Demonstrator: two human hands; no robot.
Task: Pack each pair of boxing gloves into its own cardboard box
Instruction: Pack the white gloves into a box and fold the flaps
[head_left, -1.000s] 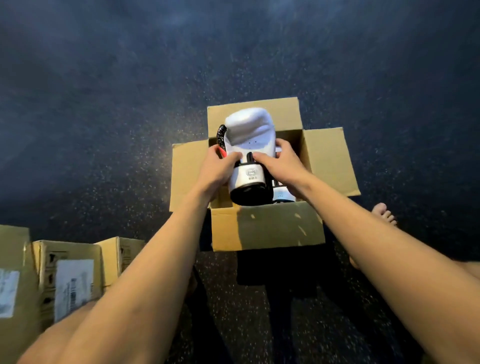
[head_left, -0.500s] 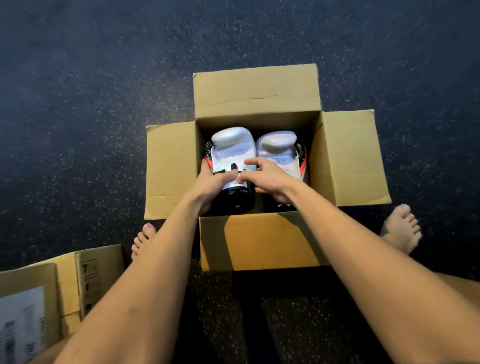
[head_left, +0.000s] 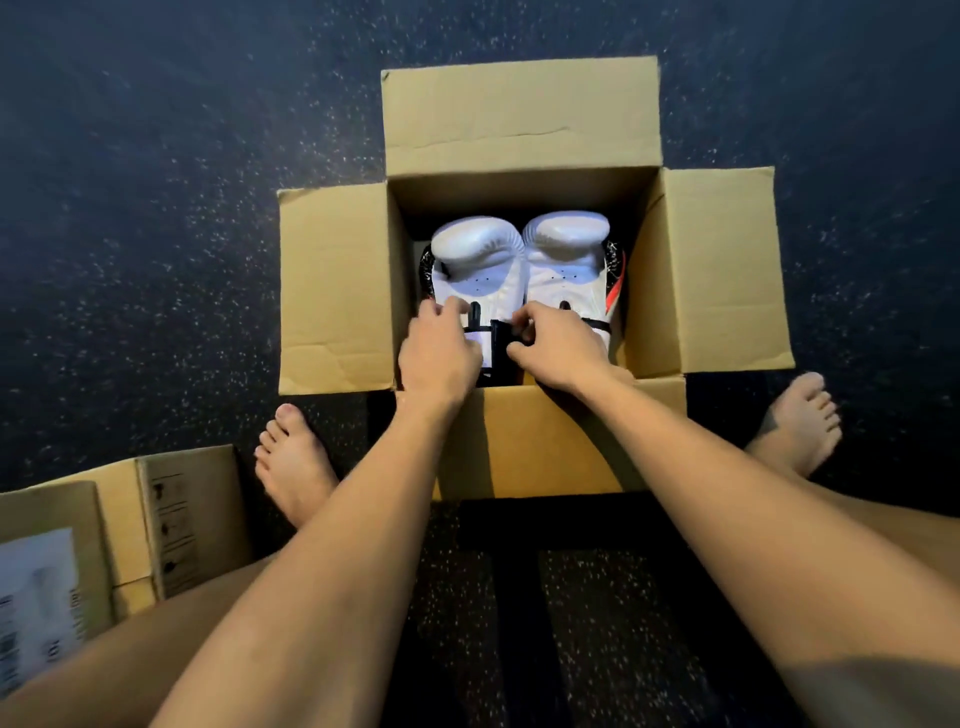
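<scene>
An open cardboard box (head_left: 519, 114) stands on the dark floor with all its flaps spread outward. Two white boxing gloves lie side by side inside it, padded ends pointing away from me: the left glove (head_left: 475, 254) and the right glove (head_left: 569, 249), which has black and red trim. My left hand (head_left: 439, 353) reaches into the box and curls over the left glove's cuff. My right hand (head_left: 561, 348) pinches the black cuff strap between the two gloves. My hands hide both cuffs.
Two more cardboard boxes stand at the lower left, one with printed symbols (head_left: 192, 519) and one with a white label (head_left: 47, 571). My bare feet (head_left: 296, 467) (head_left: 797, 421) rest on the speckled dark floor (head_left: 156, 208) on either side of the open box.
The left glove went from held above the box down to its floor beside the right glove. Both hands followed it in. The view moved closer and more directly overhead.
</scene>
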